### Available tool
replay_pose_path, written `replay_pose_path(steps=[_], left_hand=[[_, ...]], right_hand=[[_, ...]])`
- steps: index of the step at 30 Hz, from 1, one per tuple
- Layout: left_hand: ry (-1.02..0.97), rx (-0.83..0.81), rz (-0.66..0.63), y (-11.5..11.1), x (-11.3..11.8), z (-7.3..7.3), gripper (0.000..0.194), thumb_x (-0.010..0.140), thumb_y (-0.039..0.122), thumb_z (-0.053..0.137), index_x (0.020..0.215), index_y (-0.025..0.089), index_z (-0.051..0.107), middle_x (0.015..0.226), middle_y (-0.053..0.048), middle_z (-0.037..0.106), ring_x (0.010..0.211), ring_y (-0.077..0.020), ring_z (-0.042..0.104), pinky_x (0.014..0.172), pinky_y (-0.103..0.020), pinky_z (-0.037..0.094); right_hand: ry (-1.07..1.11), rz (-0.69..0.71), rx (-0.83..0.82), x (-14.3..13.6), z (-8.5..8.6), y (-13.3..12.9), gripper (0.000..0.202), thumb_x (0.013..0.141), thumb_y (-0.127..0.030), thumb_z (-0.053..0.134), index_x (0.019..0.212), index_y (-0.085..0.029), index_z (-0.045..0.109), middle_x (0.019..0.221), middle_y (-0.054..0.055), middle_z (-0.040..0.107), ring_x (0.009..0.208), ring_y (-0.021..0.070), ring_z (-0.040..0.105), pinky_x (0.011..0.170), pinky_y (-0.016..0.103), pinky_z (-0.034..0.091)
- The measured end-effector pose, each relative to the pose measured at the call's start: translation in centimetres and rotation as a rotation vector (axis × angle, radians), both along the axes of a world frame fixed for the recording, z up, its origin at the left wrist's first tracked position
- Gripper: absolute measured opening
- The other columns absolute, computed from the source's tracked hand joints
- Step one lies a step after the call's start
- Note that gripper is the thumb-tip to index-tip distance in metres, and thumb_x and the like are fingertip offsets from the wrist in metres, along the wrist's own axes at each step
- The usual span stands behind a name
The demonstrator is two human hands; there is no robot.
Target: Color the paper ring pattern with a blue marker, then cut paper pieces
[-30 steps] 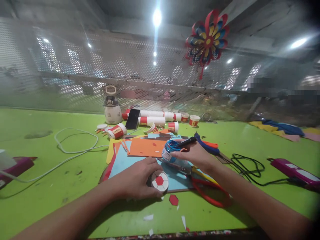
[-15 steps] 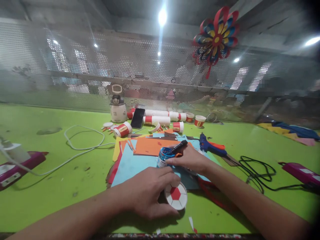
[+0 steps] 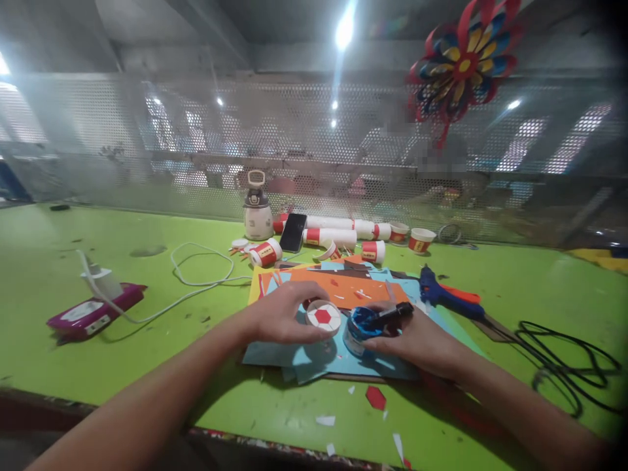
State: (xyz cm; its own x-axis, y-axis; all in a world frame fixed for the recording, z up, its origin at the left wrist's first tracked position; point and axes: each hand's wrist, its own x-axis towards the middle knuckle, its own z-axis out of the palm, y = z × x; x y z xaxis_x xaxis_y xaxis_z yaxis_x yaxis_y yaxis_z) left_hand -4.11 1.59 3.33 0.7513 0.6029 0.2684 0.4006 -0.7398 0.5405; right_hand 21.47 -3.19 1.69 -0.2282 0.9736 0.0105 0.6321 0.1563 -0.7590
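Observation:
My left hand (image 3: 287,313) is closed around a small round white paper piece (image 3: 324,316), its top marked with a red hexagon and dark lines. It is held over light blue paper sheets (image 3: 275,353). My right hand (image 3: 417,340) wraps around a blue jar (image 3: 357,339) standing close to the right of that piece. A black marker (image 3: 392,315) slants across the jar's rim beside my right hand; whether fingers grip it too, I cannot tell. On the green table nearer me lies a loose red hexagon (image 3: 375,397) among white scraps (image 3: 326,420).
Behind are paper cups (image 3: 373,252), white-and-red cup tubes (image 3: 331,237), a phone (image 3: 293,233) and a bottle (image 3: 258,216). A blue glue gun (image 3: 444,296) with black cable (image 3: 564,353) lies right. A purple power strip (image 3: 98,313) sits left. Orange paper (image 3: 318,284) tops the stack.
My left hand has carried the round white piece from near the table's front edge forward over the blue paper. The jar and right hand shifted slightly nearer. The head view swung left.

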Motion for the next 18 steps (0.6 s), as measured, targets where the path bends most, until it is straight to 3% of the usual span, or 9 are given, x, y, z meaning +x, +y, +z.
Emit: replay_pose_path(steps=[5, 9, 13, 15, 18], left_hand=[[0.087, -0.027, 0.012, -0.6, 0.8, -0.6, 0.044, 0.073, 0.045, 0.071, 0.107, 0.018, 0.063, 0.102, -0.008, 0.068, 0.090, -0.0250, 0.063, 0.079, -0.038, 0.051], [0.118, -0.058, 0.019, -0.9, 1.3, -0.7, 0.048, 0.072, 0.048, 0.073, 0.108, 0.019, 0.063, 0.104, -0.008, 0.068, 0.091, -0.0259, 0.063, 0.080, -0.039, 0.051], [0.118, -0.068, 0.026, -0.6, 1.3, -1.0, 0.048, 0.072, 0.050, 0.073, 0.108, 0.018, 0.064, 0.103, -0.009, 0.068, 0.090, -0.0260, 0.063, 0.079, -0.040, 0.051], [0.113, -0.073, 0.025, -0.6, 1.3, -1.1, 0.048, 0.072, 0.050, 0.073, 0.108, 0.019, 0.064, 0.104, -0.008, 0.069, 0.090, -0.0262, 0.063, 0.079, -0.039, 0.051], [0.099, -0.063, 0.013, -0.6, 1.3, -1.2, 0.048, 0.073, 0.049, 0.072, 0.109, 0.019, 0.065, 0.105, -0.008, 0.069, 0.091, -0.0264, 0.063, 0.081, -0.040, 0.051]], right_hand=[[-0.010, -0.003, -0.004, 0.3, -0.1, -0.2, 0.033, 0.068, -0.036, 0.077, 0.098, -0.021, 0.073, 0.087, 0.005, 0.072, 0.078, 0.0225, 0.059, 0.071, 0.037, 0.049], [0.013, 0.045, -0.014, 0.3, -0.1, -0.2, 0.034, 0.070, -0.038, 0.076, 0.100, -0.022, 0.073, 0.098, 0.006, 0.075, 0.088, 0.0264, 0.064, 0.081, 0.043, 0.051], [0.111, 0.048, -0.062, 0.9, 0.2, 0.0, 0.052, 0.062, -0.040, 0.082, 0.109, -0.022, 0.071, 0.115, 0.008, 0.072, 0.104, 0.0304, 0.065, 0.093, 0.046, 0.051], [0.143, 0.004, -0.074, 1.5, 0.6, 0.0, 0.066, 0.057, -0.038, 0.086, 0.119, -0.023, 0.068, 0.120, 0.010, 0.071, 0.106, 0.0313, 0.065, 0.093, 0.047, 0.051], [0.152, -0.002, -0.099, 2.4, 1.2, 0.1, 0.068, 0.061, -0.037, 0.084, 0.125, -0.023, 0.064, 0.105, 0.009, 0.073, 0.092, 0.0273, 0.068, 0.079, 0.041, 0.055]])
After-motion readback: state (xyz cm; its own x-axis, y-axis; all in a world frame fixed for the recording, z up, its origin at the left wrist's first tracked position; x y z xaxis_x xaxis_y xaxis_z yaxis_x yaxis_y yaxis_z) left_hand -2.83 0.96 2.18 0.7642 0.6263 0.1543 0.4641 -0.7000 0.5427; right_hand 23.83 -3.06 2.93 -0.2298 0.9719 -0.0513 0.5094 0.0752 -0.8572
